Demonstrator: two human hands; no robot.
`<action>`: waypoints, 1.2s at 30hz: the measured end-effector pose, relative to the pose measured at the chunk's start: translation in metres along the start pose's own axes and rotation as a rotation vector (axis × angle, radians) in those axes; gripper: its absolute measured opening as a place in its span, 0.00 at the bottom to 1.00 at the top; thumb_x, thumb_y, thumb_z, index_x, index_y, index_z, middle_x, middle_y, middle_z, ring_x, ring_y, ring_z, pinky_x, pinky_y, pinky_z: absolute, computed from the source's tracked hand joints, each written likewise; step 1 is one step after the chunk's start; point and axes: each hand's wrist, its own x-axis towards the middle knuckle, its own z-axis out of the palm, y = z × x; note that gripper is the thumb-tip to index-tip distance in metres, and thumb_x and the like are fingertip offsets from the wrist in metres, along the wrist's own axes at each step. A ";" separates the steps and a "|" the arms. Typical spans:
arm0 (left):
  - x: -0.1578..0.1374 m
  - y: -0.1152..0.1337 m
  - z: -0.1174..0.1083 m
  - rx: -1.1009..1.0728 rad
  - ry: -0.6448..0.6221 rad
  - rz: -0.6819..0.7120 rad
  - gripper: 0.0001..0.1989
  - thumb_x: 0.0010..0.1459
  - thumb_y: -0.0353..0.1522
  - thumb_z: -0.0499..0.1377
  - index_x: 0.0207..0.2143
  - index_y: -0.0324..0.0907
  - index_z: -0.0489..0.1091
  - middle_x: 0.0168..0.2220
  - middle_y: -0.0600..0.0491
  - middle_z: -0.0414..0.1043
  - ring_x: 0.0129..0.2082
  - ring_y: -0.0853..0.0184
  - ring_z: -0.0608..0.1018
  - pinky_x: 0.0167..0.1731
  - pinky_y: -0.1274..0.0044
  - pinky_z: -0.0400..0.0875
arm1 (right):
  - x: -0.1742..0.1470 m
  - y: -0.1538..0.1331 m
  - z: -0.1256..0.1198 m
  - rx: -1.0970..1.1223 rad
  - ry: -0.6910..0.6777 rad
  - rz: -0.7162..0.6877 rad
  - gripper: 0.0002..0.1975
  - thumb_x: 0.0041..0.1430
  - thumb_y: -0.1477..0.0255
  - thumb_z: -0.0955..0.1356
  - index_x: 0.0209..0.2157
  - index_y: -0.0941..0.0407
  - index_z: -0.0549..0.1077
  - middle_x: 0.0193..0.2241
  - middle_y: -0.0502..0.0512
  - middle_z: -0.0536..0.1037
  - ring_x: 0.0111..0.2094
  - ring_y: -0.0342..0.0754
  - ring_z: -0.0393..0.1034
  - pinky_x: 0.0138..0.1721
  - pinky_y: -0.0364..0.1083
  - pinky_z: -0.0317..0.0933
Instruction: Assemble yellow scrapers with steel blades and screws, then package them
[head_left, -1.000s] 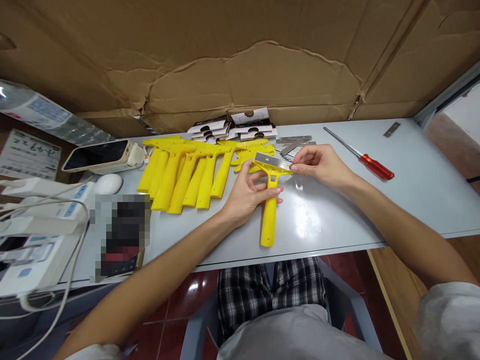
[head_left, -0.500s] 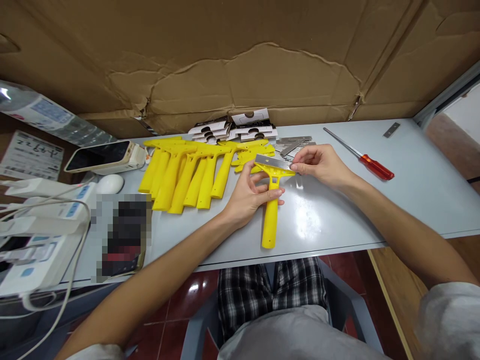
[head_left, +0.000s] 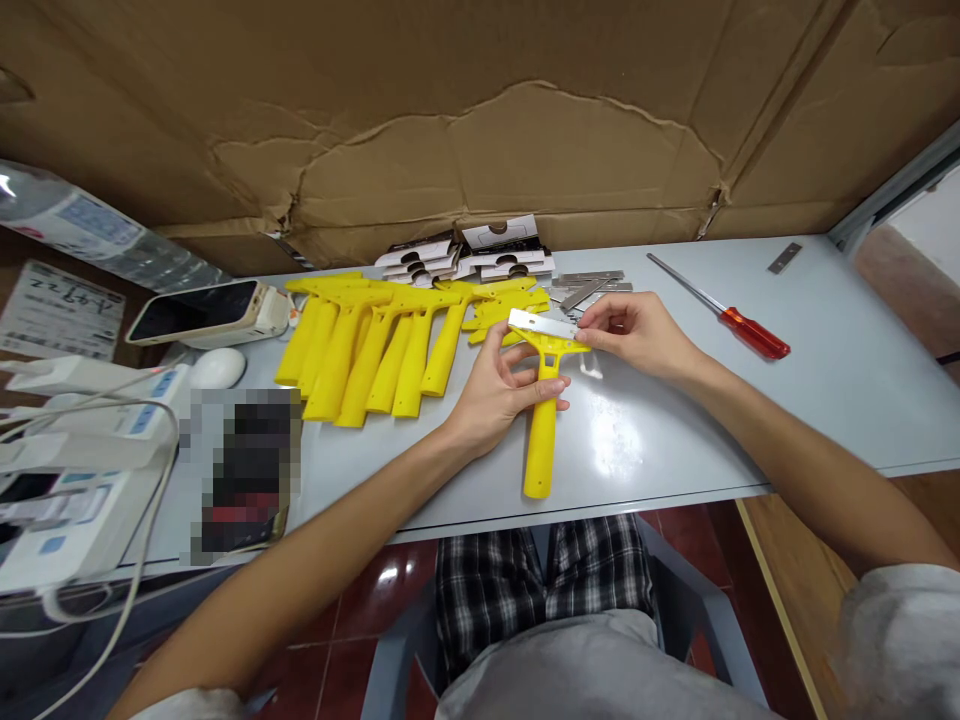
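Note:
My left hand (head_left: 501,393) is closed around the neck of a yellow plastic scraper handle (head_left: 540,455), which points toward the table's front edge. A flat metal blade (head_left: 541,324) lies across the handle's wide head. My right hand (head_left: 634,332) pinches the blade's right end between thumb and fingertips. Behind my hands are loose metal blades (head_left: 589,285) and a small heap of yellow plastic pieces (head_left: 504,308). To the left, several more yellow scraper handles (head_left: 360,360) lie side by side.
A red-handled screwdriver (head_left: 754,332) and a single blade (head_left: 784,257) lie at the right. Small white boxes (head_left: 502,250) stand against the cardboard (head_left: 495,160). On the left are a phone (head_left: 196,312), a white mouse (head_left: 218,368), a power strip with cables (head_left: 82,530) and a plastic bottle (head_left: 97,225).
The blade has tilted slightly and its face now looks brighter. My right hand has shifted a little to the left along with it; my left hand keeps its hold.

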 end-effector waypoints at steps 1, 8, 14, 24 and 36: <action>0.000 0.000 0.000 -0.003 -0.004 -0.001 0.45 0.44 0.29 0.83 0.56 0.50 0.58 0.58 0.47 0.74 0.40 0.58 0.88 0.37 0.62 0.90 | 0.000 0.000 0.001 -0.012 0.006 0.005 0.33 0.48 0.52 0.81 0.41 0.66 0.77 0.32 0.57 0.77 0.30 0.35 0.69 0.34 0.37 0.64; 0.000 0.001 0.003 -0.024 0.038 -0.002 0.46 0.42 0.30 0.84 0.56 0.49 0.61 0.53 0.49 0.79 0.40 0.57 0.89 0.37 0.63 0.90 | -0.005 -0.003 0.005 -0.013 -0.012 0.074 0.30 0.49 0.56 0.80 0.42 0.65 0.75 0.32 0.56 0.78 0.27 0.36 0.69 0.28 0.37 0.65; 0.005 0.006 0.002 -0.081 0.158 -0.020 0.21 0.58 0.43 0.74 0.46 0.40 0.74 0.46 0.46 0.84 0.39 0.60 0.87 0.37 0.64 0.89 | -0.008 -0.004 0.015 0.080 -0.101 0.126 0.29 0.48 0.59 0.81 0.42 0.66 0.75 0.30 0.56 0.78 0.25 0.36 0.70 0.28 0.36 0.66; 0.006 0.008 0.002 0.052 0.283 0.005 0.12 0.60 0.39 0.68 0.37 0.37 0.78 0.37 0.44 0.85 0.30 0.63 0.85 0.28 0.73 0.83 | -0.015 -0.013 0.018 0.187 -0.137 0.193 0.30 0.52 0.57 0.81 0.45 0.66 0.73 0.32 0.59 0.79 0.25 0.39 0.73 0.29 0.38 0.70; 0.006 0.014 -0.001 0.086 0.273 -0.007 0.08 0.59 0.33 0.68 0.34 0.36 0.79 0.37 0.45 0.84 0.31 0.67 0.83 0.27 0.78 0.81 | -0.016 -0.014 0.018 0.258 -0.079 0.304 0.24 0.52 0.70 0.79 0.47 0.69 0.76 0.31 0.62 0.79 0.26 0.41 0.75 0.31 0.40 0.74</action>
